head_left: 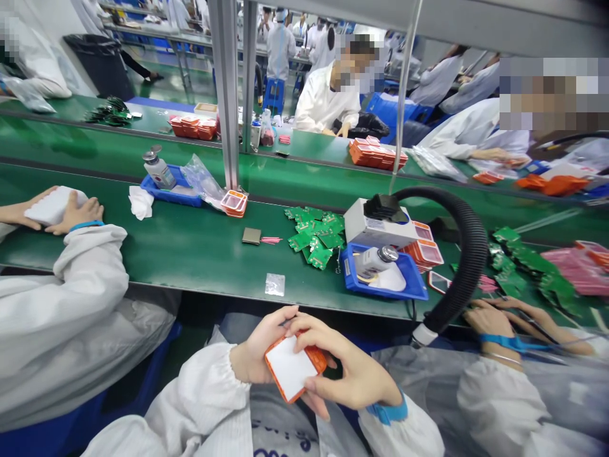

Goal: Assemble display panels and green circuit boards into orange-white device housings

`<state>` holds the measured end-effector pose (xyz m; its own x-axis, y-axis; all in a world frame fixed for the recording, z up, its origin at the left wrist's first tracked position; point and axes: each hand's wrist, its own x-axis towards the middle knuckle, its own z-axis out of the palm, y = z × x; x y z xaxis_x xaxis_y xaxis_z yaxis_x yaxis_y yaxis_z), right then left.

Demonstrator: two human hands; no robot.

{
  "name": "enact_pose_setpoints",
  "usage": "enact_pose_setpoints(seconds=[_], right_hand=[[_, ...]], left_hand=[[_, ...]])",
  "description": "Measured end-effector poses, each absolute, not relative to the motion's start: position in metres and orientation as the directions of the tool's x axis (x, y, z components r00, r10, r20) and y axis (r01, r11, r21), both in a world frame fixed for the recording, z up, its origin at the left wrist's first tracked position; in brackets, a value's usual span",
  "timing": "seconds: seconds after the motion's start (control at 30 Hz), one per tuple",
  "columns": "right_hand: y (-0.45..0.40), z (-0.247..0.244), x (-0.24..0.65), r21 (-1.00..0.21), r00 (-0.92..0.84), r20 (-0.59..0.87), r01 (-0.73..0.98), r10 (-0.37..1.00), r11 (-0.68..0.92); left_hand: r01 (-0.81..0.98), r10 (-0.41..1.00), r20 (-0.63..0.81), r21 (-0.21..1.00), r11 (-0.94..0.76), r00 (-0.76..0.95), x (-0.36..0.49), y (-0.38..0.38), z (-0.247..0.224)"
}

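Note:
An orange-edged case with a white face (pixel 290 368) is held between my two hands, below the front edge of the green table (pixel 200 254). My left hand (pixel 259 349) supports it from the left and underneath, with fingers partly hidden behind it. My right hand (pixel 354 371) grips its right side, thumb and fingertips at the white face; a blue band circles that wrist. On the table ahead lie a small clear bag (pixel 275 285), a dark square piece (pixel 252 235), pink strips (pixel 271 240) and a pile of green circuit boards (pixel 316 235).
A blue tray (pixel 385 289) with a metal-capped bottle stands right of the boards, before a white box (pixel 371 228). A black flexible hose (pixel 476 254) arches at the right. Co-workers' hands (pixel 78 212) show at the left, others at the right. A metal post (pixel 228 95) rises behind.

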<state>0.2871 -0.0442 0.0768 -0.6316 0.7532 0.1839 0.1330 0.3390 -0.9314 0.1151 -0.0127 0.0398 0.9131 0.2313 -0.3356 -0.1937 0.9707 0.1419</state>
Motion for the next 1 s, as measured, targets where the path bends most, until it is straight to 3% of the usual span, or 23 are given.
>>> enact_pose_setpoints(seconds=[0.2,0.37,0.47,0.6,0.73,1.0], right_hand=[[-0.049,0.066,0.290,-0.855,-0.530,0.272,0.251,0.803,0.455],[-0.054,0.052,0.282,-0.765,-0.503,0.270,0.406,0.821,0.500],[-0.050,0.046,0.276,-0.770,-0.507,0.249,0.413,0.825,0.486],[-0.020,0.024,0.273,-0.852,-0.282,0.268,0.377,0.921,0.363],[0.042,-0.011,0.267,-0.828,-0.019,0.260,0.509,0.965,0.234],[0.146,-0.039,0.224,-0.662,-0.002,0.137,0.744,0.991,0.093]], left_hand=[[-0.242,0.310,-0.292,0.247,0.938,0.905,0.109,-0.010,0.050],[-0.320,0.439,-0.445,0.320,0.892,0.781,0.097,-0.007,0.043],[-0.353,0.515,-0.475,0.390,0.850,0.714,0.092,-0.007,0.033],[-0.299,0.555,-0.527,0.495,0.816,0.643,0.083,-0.010,0.018],[-0.248,0.602,-0.583,0.574,0.781,0.545,0.071,-0.018,0.004],[-0.255,0.626,-0.474,0.632,0.732,0.619,0.061,-0.046,-0.002]])
